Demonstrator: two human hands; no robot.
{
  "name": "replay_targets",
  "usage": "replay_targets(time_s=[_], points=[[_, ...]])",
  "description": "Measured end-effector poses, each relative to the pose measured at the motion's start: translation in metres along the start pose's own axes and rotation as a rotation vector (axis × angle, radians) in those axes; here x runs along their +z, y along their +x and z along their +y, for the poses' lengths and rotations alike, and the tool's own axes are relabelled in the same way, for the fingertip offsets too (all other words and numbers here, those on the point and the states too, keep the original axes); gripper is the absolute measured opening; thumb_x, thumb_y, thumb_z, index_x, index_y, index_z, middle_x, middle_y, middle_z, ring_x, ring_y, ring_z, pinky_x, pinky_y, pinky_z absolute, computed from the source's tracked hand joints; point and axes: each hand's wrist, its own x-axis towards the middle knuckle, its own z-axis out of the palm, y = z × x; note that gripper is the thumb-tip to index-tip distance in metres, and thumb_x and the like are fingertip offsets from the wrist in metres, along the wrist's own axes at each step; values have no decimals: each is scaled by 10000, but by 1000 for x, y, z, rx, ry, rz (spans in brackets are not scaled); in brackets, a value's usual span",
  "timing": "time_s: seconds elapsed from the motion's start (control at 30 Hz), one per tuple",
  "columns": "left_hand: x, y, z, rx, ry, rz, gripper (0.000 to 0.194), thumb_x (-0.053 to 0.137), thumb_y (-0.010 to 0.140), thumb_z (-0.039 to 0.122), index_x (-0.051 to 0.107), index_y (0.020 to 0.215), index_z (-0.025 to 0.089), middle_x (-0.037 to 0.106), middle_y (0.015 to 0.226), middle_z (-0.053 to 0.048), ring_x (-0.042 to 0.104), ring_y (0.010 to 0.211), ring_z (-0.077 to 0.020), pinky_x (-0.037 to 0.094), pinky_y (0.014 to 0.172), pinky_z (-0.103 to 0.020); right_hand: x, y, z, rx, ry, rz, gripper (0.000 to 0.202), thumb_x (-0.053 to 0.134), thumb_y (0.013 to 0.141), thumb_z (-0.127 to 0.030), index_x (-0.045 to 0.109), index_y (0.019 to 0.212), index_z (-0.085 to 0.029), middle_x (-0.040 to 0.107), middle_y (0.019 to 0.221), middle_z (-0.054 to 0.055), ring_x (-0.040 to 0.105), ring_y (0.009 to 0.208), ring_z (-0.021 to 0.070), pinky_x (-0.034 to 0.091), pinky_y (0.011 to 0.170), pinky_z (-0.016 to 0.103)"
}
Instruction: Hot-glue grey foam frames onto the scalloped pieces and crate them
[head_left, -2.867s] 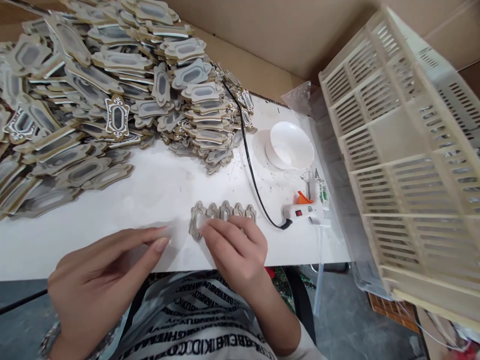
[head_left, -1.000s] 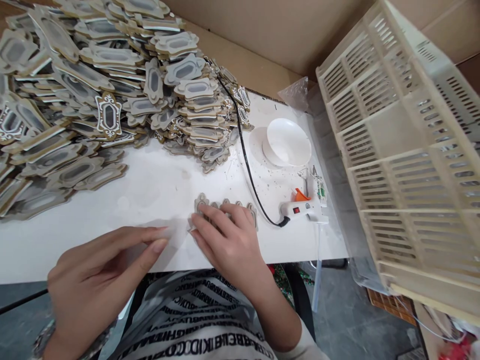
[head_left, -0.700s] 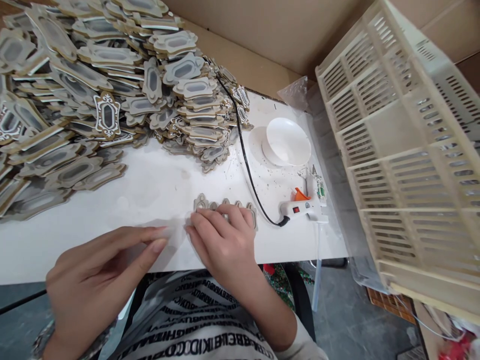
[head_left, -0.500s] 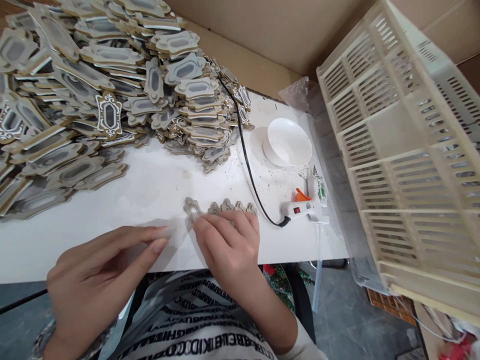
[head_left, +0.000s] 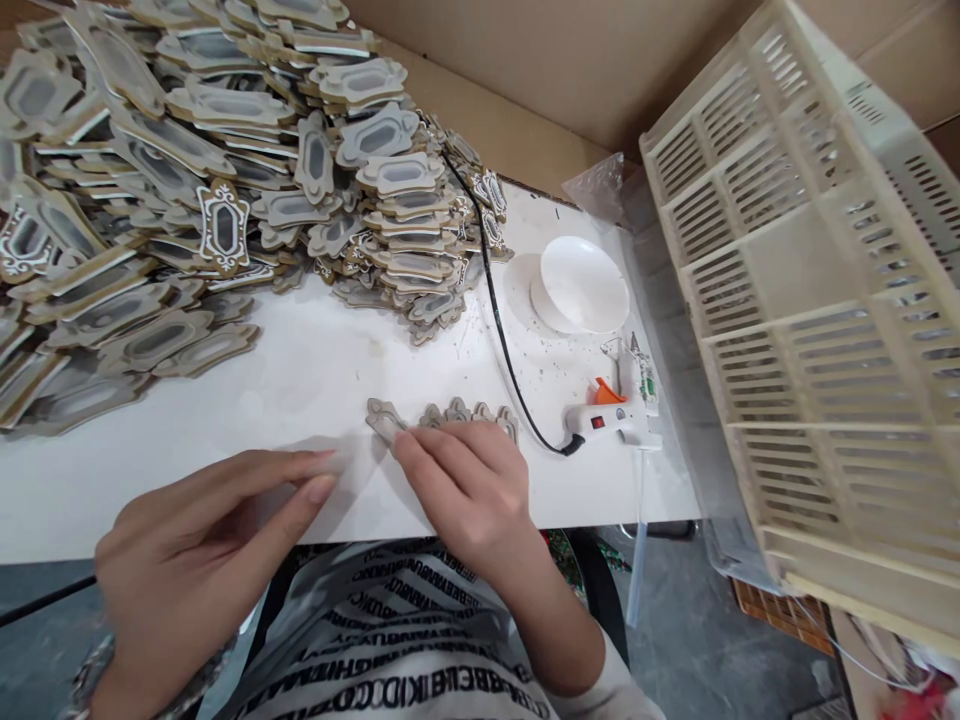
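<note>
At the near edge of the white table, my right hand (head_left: 469, 490) has its fingers closed on the lower end of a small ornate grey frame (head_left: 384, 418), which lies flat and slanted. Beside it, a row of several similar small frames (head_left: 457, 408) is partly hidden behind my knuckles. Left of these, my left hand (head_left: 202, 540) hovers low over the table with thumb and index finger nearly together. Between those fingertips is a small, pale translucent piece (head_left: 341, 463), hard to make out against the white.
A big heap of grey-and-gold frames (head_left: 225, 105) fills the back left. To the right stand a white bowl (head_left: 581, 285), a glue gun (head_left: 611, 422) with its black cord (head_left: 499, 330), and a scrap of clear plastic (head_left: 598, 188). A cream slatted crate (head_left: 810, 250) rises at the right edge.
My right hand has shifted slightly right, and the small frame at its fingertips has turned, its far end now pointing more leftward. My left hand has hardly moved.
</note>
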Motion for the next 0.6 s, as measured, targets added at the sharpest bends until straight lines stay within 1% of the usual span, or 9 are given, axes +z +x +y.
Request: replay_targets(time_s=[0.17, 0.27, 0.4, 0.5, 0.6], points=[[0, 0, -1, 3, -6, 8, 125, 713, 878, 443, 769, 855, 334, 765, 788, 87, 661, 594, -93, 537, 568, -186, 1, -1, 1, -7, -46, 6, 143, 646, 953, -80, 738, 875, -159, 765, 826, 17, 643, 760, 126, 510, 700, 273], [0, -1, -2, 18, -16, -9, 91, 729, 864, 407, 772, 864, 327, 768, 790, 81, 651, 567, -92, 524, 527, -184, 1, -3, 1, 0, -51, -16, 146, 643, 950, -74, 743, 888, -160, 755, 828, 24, 635, 790, 137, 517, 728, 280], [-1, -1, -1, -19, -16, 8, 95, 732, 846, 411, 776, 846, 328, 767, 776, 68, 659, 570, -110, 537, 532, -205, 2, -4, 1, 10, -43, -41, 122, 666, 936, -77, 748, 908, -162, 735, 826, 33, 626, 828, 146, 505, 754, 287], [-1, 0, -1, -20, -12, 4, 81, 733, 845, 402, 777, 847, 334, 766, 776, 77, 650, 558, -97, 529, 530, -191, 2, -4, 1, 14, -40, -32, 149, 640, 954, -82, 746, 897, -169, 735, 816, 23, 612, 812, 141, 500, 753, 287], [0, 0, -1, -2, -16, 0, 75, 732, 853, 394, 774, 847, 332, 768, 789, 85, 665, 591, -89, 551, 595, -175, 3, -3, 1, 16, -52, -22, 166, 634, 958, -78, 742, 879, -177, 743, 805, 8, 612, 784, 135, 497, 733, 285]])
